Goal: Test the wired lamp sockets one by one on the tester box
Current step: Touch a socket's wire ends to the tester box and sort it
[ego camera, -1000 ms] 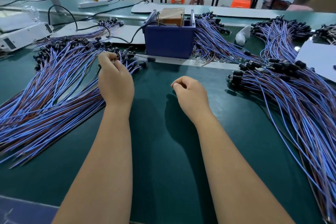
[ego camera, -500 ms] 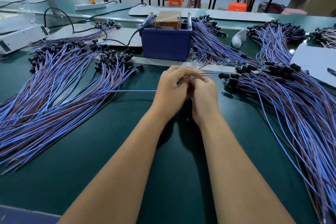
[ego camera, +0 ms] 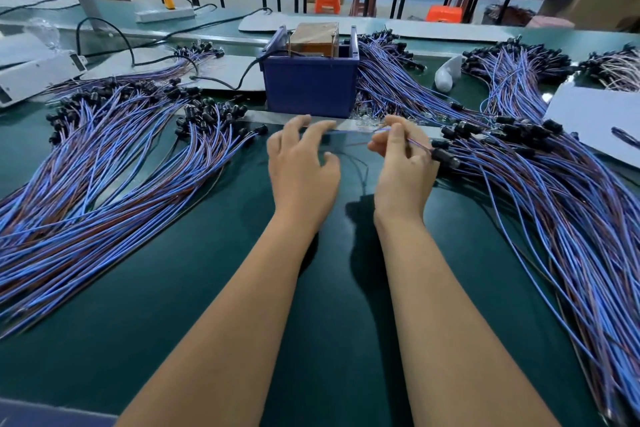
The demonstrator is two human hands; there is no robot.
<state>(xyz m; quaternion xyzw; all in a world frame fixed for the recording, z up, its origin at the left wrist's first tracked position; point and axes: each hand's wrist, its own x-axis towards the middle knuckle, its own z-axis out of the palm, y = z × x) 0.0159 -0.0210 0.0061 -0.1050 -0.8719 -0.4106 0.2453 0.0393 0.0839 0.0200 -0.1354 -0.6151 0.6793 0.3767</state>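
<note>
A blue tester box (ego camera: 310, 87) with a brown block inside stands at the middle back of the green table (ego camera: 311, 288). Just in front of it, my right hand (ego camera: 401, 163) pinches the blue and brown wires of one wired lamp socket (ego camera: 445, 155), whose black socket end lies to the hand's right. My left hand (ego camera: 303, 163) hovers beside it with fingers spread, its fingertips at the same wires near a metal strip (ego camera: 263, 116). A big pile of wired sockets (ego camera: 121, 156) lies on the left and another pile (ego camera: 554, 184) on the right.
A white device (ego camera: 38, 74) and black cables lie at the back left. Behind the box sits a further bundle of wired sockets (ego camera: 391, 80). White sheets (ego camera: 595, 114) lie at the right, a white bulb-like object (ego camera: 445, 74) near them. Orange stools stand beyond the table.
My left hand moved from the left pile to the middle, met my right hand on one socket's wires, and has now drawn apart to the left with its fingers spread. My right hand took hold of the wires.
</note>
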